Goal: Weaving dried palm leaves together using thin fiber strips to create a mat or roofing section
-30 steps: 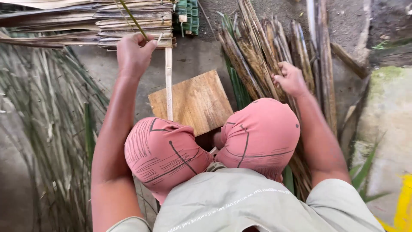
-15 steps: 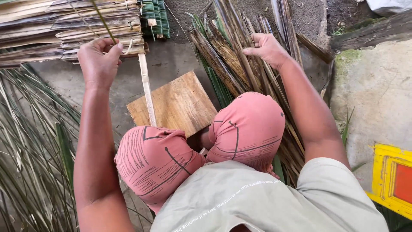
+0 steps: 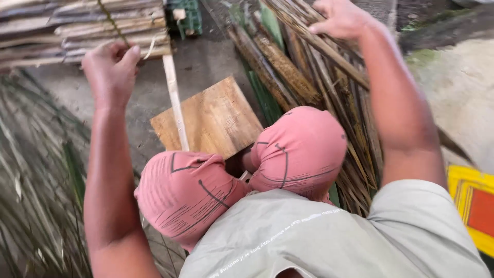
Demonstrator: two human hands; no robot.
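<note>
1. The left hand (image 3: 110, 69) is up at about ten o'clock from the person's knees, fingers curled shut around a thin green stalk (image 3: 110, 20) that runs away toward eleven o'clock over the stacked dry strips (image 3: 77, 28).
2. The right hand (image 3: 342, 18) is out at about one o'clock, laid palm-down on the bundle of dry leaf stems (image 3: 303, 72); the blur keeps me from telling whether the fingers actually clamp a stem or only rest on it.
3. The hands are well apart, one to each side of the wooden board (image 3: 208, 121).
4. The bundle's long axis runs from roughly eleven o'clock down to five o'clock, passing beside the right knee, so the right hand is plainly the nearer one to it.
5. A pale flat strip (image 3: 175, 105) lies almost twelve-to-six across the board's left edge, just below the left hand.
6. Loose green fronds (image 3: 36, 180) spread at nine o'clock.
</note>
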